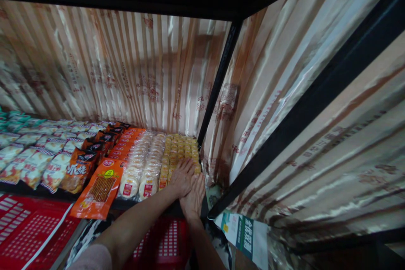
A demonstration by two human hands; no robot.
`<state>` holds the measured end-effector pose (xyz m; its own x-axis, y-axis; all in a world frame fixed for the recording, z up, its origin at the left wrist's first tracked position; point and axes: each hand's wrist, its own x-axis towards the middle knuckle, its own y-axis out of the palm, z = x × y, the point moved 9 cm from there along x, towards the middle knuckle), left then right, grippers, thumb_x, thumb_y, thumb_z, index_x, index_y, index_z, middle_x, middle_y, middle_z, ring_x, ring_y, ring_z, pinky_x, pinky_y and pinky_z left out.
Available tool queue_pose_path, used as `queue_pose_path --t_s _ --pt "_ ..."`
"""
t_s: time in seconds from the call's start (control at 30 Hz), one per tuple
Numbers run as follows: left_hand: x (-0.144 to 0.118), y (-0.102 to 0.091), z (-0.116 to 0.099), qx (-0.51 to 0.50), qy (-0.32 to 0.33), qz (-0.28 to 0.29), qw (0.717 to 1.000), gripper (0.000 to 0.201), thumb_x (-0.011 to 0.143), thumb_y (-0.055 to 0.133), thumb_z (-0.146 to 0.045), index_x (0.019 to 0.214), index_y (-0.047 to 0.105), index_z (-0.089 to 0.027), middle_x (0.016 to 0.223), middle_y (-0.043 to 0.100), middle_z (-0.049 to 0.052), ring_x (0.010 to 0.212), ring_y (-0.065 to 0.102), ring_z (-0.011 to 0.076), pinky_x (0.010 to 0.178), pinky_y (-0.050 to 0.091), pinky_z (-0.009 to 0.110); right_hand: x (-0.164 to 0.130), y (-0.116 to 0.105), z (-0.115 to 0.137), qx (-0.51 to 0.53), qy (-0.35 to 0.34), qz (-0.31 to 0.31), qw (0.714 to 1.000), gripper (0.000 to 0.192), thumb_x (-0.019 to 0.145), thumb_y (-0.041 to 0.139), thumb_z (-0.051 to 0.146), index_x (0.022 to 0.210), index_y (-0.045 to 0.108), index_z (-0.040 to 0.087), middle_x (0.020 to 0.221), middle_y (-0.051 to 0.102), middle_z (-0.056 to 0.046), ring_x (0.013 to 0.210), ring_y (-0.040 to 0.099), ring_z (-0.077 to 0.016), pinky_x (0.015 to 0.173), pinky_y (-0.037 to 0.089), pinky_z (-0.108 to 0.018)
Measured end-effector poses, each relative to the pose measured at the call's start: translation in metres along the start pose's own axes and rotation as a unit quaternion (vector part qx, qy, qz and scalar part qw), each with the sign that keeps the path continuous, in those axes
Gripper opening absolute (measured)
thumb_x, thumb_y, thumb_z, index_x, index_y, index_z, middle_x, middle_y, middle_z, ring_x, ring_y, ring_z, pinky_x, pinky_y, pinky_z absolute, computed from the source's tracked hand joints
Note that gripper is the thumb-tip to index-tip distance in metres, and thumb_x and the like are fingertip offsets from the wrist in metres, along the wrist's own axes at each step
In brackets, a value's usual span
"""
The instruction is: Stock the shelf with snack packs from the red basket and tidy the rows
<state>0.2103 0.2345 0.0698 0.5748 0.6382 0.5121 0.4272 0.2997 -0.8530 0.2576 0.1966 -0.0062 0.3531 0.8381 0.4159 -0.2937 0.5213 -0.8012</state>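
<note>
My left hand (182,178) lies flat, fingers stretched out, on rows of small yellow packs (180,147) at the right end of the shelf. Close against it, my right hand (193,197) also has straight fingers and rests on the near right part of these packs. Neither hand is closed around anything. Just left of them stand two rows of clear-wrapped round white biscuits (148,185). Beside those, an orange bag of brown sticks (103,185) leans out over the shelf's front edge. The packs beneath my palms are hidden.
White snack bags (38,164) and orange-black bags (76,171) fill the shelf leftward. Red plastic baskets (34,228) sit below. Black metal posts (221,76) frame the corner, backed by pleated printed sheeting (152,71). A printed plastic bag (247,236) hangs at lower right.
</note>
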Motion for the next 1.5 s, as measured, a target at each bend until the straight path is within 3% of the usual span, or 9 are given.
queue_pose_path --t_s 0.17,0.47,0.63,0.8,0.97,1.27,1.5 --pt "-0.021 -0.006 0.018 0.029 -0.053 -0.007 0.998 0.046 0.091 0.034 -0.035 0.127 0.049 -0.011 0.137 0.046 0.015 0.13 0.037 0.0273 0.106 0.03 0.048 0.0 -0.001 -0.001 0.001 -0.002 -0.022 1.0 0.065 0.085 0.027 0.027 0.142 0.016 -0.003 0.15 0.015 -0.023 0.14 0.006 -0.027 0.109 0.018 -0.048" --pt "-0.031 0.008 0.017 0.033 -0.04 0.029 0.998 0.047 0.092 0.032 -0.035 0.132 0.043 -0.013 0.139 0.044 0.013 0.13 0.037 0.0249 0.107 0.027 0.045 0.0 -0.002 -0.001 0.014 -0.006 -0.036 0.999 0.061 0.089 0.02 0.029 0.143 0.017 0.0 0.15 0.016 -0.021 0.14 0.008 -0.0271 0.108 0.021 -0.05" --pt "-0.033 -0.002 0.018 0.05 -0.031 -0.01 0.998 0.053 0.091 0.034 -0.036 0.138 0.034 -0.012 0.145 0.035 0.013 0.136 0.028 0.0252 0.109 0.024 0.046 0.0 -0.005 0.001 0.01 -0.004 -0.043 0.999 0.062 0.09 0.017 0.031 0.141 0.021 -0.004 0.148 0.02 -0.024 0.139 0.011 -0.0285 0.107 0.022 -0.051" --pt "-0.047 -0.02 0.047 0.093 -0.122 -0.056 0.987 0.054 0.088 0.037 -0.034 0.132 0.039 -0.003 0.143 0.035 0.021 0.137 0.023 0.0308 0.108 0.024 0.051 0.001 -0.007 0.005 -0.006 -0.024 -0.049 0.998 0.08 0.086 0.028 0.051 0.139 0.021 -0.009 0.147 0.02 -0.028 0.138 0.013 -0.0335 0.106 0.022 -0.051" --pt "-0.058 -0.013 0.063 0.109 -0.137 -0.031 0.984 0.053 0.089 0.035 -0.035 0.127 0.043 0.001 0.136 0.043 0.024 0.133 0.032 0.0313 0.108 0.026 0.05 0.002 -0.011 0.008 0.001 -0.033 -0.067 0.997 0.098 0.081 0.03 0.069 0.141 0.017 -0.007 0.146 0.021 -0.029 0.137 0.014 -0.034 0.105 0.023 -0.052" --pt "-0.056 -0.009 0.061 0.104 -0.137 -0.04 0.984 0.052 0.09 0.033 -0.037 0.125 0.047 0.0 0.131 0.05 0.022 0.13 0.037 0.031 0.107 0.028 0.05 0.002 -0.01 0.007 -0.012 -0.038 -0.072 0.997 0.099 0.08 0.026 0.071 0.141 0.017 -0.006 0.145 0.023 -0.029 0.136 0.016 -0.0347 0.105 0.024 -0.051" --pt "-0.065 -0.028 0.05 0.105 -0.095 -0.074 0.987 0.049 0.09 0.036 -0.031 0.13 0.04 -0.003 0.141 0.037 0.021 0.137 0.023 0.0287 0.107 0.029 0.051 0.002 -0.009 0.005 -0.017 -0.035 -0.079 0.996 0.102 0.079 0.02 0.075 0.141 0.019 -0.006 0.145 0.023 -0.029 0.137 0.013 -0.0348 0.105 0.022 -0.051"
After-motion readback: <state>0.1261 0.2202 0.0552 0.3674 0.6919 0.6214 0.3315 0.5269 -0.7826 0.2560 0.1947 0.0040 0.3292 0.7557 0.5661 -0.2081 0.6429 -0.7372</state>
